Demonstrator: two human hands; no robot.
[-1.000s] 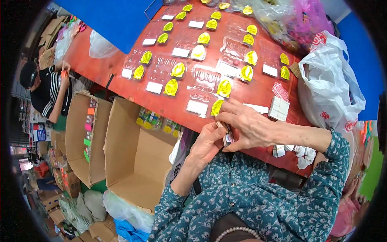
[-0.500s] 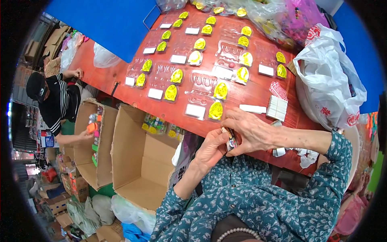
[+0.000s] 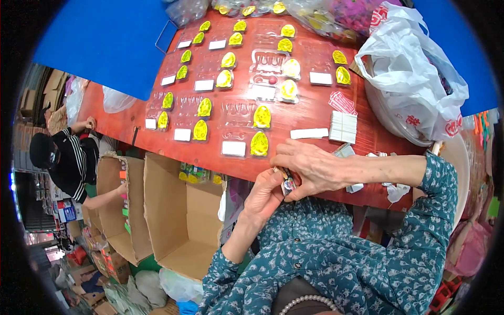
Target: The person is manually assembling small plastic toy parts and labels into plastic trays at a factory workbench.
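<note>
Above the table's near edge, my left hand (image 3: 264, 195) and my right hand (image 3: 311, 167) meet around a small, flat, dark piece with colourful print (image 3: 288, 184), perhaps a thin bundle of cards. Both hands have their fingers closed on it, and part of it is hidden by them. Just beyond, clear plastic blister trays (image 3: 239, 121) lie in rows on the red table (image 3: 199, 157). They carry yellow egg-shaped pieces (image 3: 259, 143) and white cards (image 3: 233, 148). To the right of the trays are a white strip (image 3: 309, 133), a stack of white cards (image 3: 343, 127) and red-and-white slips (image 3: 343, 103).
A tub under a white plastic bag (image 3: 415, 79) stands at the right. Filled clear bags (image 3: 320, 21) line the far edge. On the left are an open cardboard box (image 3: 178, 220) with packed blisters, a second box (image 3: 118, 231), and a co-worker (image 3: 68, 163) reaching into it.
My view has shifted, so the table sits further left and higher. My hands keep their hold on the printed piece. The co-worker's hand has moved down into the box, away from an orange item.
</note>
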